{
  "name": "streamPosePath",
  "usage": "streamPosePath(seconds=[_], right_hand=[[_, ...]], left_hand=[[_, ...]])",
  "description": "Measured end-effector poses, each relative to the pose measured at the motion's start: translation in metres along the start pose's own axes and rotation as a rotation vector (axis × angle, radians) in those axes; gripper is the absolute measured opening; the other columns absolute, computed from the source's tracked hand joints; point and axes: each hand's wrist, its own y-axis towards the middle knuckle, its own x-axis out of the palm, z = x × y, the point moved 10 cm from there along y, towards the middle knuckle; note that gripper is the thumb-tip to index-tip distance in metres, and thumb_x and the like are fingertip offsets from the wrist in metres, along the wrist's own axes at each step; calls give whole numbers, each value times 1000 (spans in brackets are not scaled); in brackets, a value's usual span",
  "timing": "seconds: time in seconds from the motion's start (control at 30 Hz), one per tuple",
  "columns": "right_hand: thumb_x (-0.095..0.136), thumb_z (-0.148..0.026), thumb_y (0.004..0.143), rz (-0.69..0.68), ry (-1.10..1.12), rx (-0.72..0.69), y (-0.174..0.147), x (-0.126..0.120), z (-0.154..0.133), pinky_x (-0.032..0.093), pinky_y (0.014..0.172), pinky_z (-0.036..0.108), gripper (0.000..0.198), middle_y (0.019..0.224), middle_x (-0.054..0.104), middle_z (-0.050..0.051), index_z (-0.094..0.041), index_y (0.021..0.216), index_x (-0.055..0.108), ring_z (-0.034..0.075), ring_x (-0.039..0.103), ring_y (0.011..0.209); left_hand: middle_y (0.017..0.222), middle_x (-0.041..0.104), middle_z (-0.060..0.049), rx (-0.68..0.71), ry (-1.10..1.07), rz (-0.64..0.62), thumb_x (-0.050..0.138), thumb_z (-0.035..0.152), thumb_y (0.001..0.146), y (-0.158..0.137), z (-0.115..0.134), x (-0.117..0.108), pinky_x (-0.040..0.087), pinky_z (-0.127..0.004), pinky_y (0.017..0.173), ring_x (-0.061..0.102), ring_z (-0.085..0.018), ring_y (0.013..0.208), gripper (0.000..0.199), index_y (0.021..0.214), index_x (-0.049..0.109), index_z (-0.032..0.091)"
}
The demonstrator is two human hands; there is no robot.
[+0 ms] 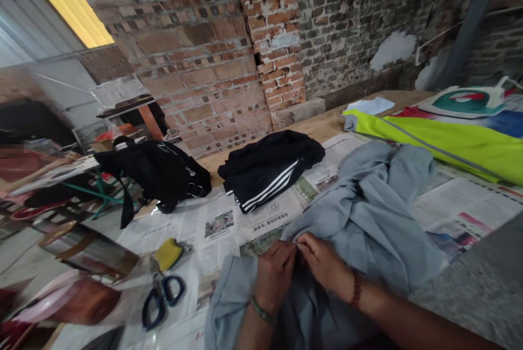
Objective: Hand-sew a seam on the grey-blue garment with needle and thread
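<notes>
A crumpled grey garment [368,219] lies across the newspaper-covered table at the front, part of it hanging toward me. My left hand [274,271], with a green bracelet at the wrist, is closed on the cloth's edge. Right beside it my right hand [322,263], wearing a reddish bead bracelet, pinches the same edge. The fingertips of both hands almost meet. Whether a pin or thread sits between them I cannot make out. Left of my hands are dark-handled scissors [162,290], their blades partly under a yellow object [168,253].
Folded black clothing with white stripes [272,173] and a black bag [159,170] lie farther back. A metal canister [90,249] and a reddish container [77,295] stand left. At right are a neon-yellow garment [441,140] and an iron [466,100]. Another person [28,167] sits far left.
</notes>
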Motion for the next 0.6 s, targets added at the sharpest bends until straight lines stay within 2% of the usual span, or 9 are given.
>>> streamPosePath(seconds=[0.13, 0.23, 0.3, 0.37, 0.43, 0.47, 0.53, 0.6], right_hand=[[30, -23, 86, -96, 91, 115, 5, 6, 5, 37, 42, 20, 13, 52, 46, -8, -20, 87, 43, 9, 47, 37], [28, -22, 86, -217, 9, 130, 5, 5, 4, 38, 40, 21, 20, 53, 49, -7, -19, 97, 44, 9, 46, 33], [29, -23, 87, -202, -125, 48, 9, -10, -4, 41, 46, 23, 24, 59, 56, -2, -18, 96, 50, 11, 52, 41], [32, -24, 87, -82, -244, -73, 18, -34, -18, 44, 59, 26, 26, 71, 62, 3, -18, 92, 56, 15, 59, 62], [36, -24, 85, -3, -312, -166, 27, -49, -29, 43, 69, 28, 26, 79, 64, 6, -18, 83, 62, 18, 59, 77], [38, -24, 85, -24, -325, -192, 31, -49, -32, 42, 70, 28, 27, 78, 63, 6, -17, 78, 64, 18, 58, 78], [43, -26, 82, -162, -299, -197, 38, -35, -32, 42, 66, 26, 29, 70, 62, 5, -17, 67, 66, 16, 57, 70], [50, -26, 78, -280, -210, -157, 40, -18, -28, 41, 63, 24, 23, 67, 60, 3, -17, 67, 68, 14, 56, 66]], left_hand=[[75, 63, -4, -35, -33, 27, 47, 10, 82, 0, -5, -1, 49, -25, 63, 60, -13, 70, 18, 84, 64, 17], [75, 64, -3, -84, -61, 94, 49, 8, 79, -1, -13, -5, 49, -25, 63, 60, -14, 70, 19, 84, 64, 18], [75, 64, -3, -110, -74, 113, 51, 8, 77, -2, -18, -6, 49, -25, 64, 61, -14, 72, 19, 84, 65, 19], [75, 65, -3, -128, -92, 120, 52, 7, 76, -3, -22, -6, 49, -25, 64, 61, -14, 72, 19, 84, 65, 19], [73, 65, -3, -147, -112, 129, 53, 9, 76, -3, -23, -6, 48, -25, 63, 61, -14, 70, 18, 82, 66, 19], [72, 65, -3, -158, -122, 134, 53, 9, 75, -3, -24, -6, 48, -25, 62, 60, -14, 69, 17, 81, 66, 18], [71, 65, -3, -186, -133, 144, 54, 9, 74, -2, -26, -7, 47, -25, 61, 60, -15, 67, 16, 78, 67, 18], [70, 65, -3, -217, -142, 150, 54, 9, 72, -2, -28, -8, 47, -25, 61, 60, -15, 66, 16, 76, 67, 18]])
